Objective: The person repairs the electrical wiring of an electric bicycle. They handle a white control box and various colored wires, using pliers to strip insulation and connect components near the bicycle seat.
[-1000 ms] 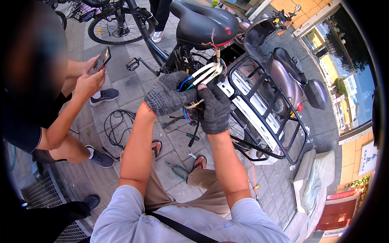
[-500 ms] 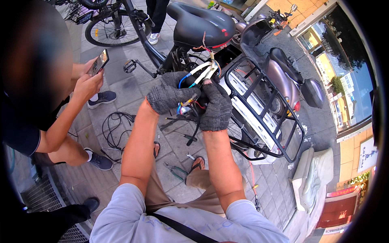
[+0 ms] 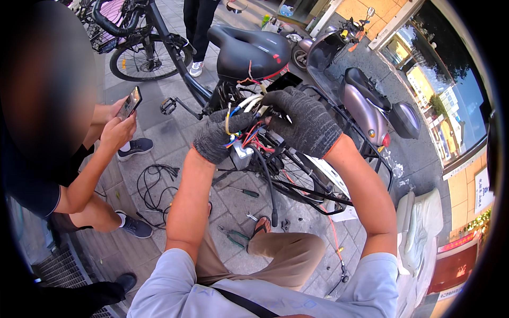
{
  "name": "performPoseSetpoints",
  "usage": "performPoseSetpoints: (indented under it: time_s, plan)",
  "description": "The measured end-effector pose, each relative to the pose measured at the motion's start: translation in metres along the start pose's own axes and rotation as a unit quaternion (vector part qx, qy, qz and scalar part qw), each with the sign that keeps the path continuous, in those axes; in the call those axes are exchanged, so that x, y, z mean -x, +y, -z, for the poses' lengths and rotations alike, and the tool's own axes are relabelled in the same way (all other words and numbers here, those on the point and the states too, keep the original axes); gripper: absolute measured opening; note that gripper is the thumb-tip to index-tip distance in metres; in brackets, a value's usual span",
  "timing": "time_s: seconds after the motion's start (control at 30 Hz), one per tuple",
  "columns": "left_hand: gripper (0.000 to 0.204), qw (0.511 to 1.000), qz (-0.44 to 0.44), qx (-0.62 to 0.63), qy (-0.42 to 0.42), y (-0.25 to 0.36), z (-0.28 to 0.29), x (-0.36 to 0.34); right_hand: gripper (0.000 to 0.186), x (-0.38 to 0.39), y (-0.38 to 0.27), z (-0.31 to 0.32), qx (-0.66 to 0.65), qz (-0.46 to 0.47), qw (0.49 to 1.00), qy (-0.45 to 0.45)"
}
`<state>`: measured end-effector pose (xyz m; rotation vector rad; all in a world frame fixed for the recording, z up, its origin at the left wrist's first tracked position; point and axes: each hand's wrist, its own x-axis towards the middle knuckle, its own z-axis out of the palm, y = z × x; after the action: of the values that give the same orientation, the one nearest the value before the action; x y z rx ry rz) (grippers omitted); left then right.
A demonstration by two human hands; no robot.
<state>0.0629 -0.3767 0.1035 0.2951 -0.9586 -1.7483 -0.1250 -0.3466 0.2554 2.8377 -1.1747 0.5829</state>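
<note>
My gloved left hand is closed on a bundle of coloured wires behind the black bicycle saddle. A small silver box with red and blue leads hangs just below it. My gloved right hand is bent over the wiring from the right, fingertips among thick white sleeved cables; what they pinch is hidden. The black rear rack of the bicycle lies behind and right of this hand.
At left a person holds a phone; another's legs stand behind. A scooter is parked at right beside a pale padded seat. Pliers, a screwdriver and coiled cables lie on the paving.
My right hand has turned and moved up and right across the wires. The silver box and red wires show more below my left hand. The view has shifted slightly.
</note>
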Motion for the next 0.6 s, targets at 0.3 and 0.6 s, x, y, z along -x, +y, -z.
performPoseSetpoints:
  time_s: [0.3,0.6]
  plan:
    - [0.056,0.993,-0.04,0.077,-0.074,0.003,0.011,-0.008,0.031,-0.027,0.02,-0.006,0.086,0.232,0.968,-0.047]
    - [0.041,0.957,-0.01,-0.284,0.049,0.011,0.027,0.005,0.027,-0.022,0.012,0.005,0.068,0.187,0.968,-0.151]
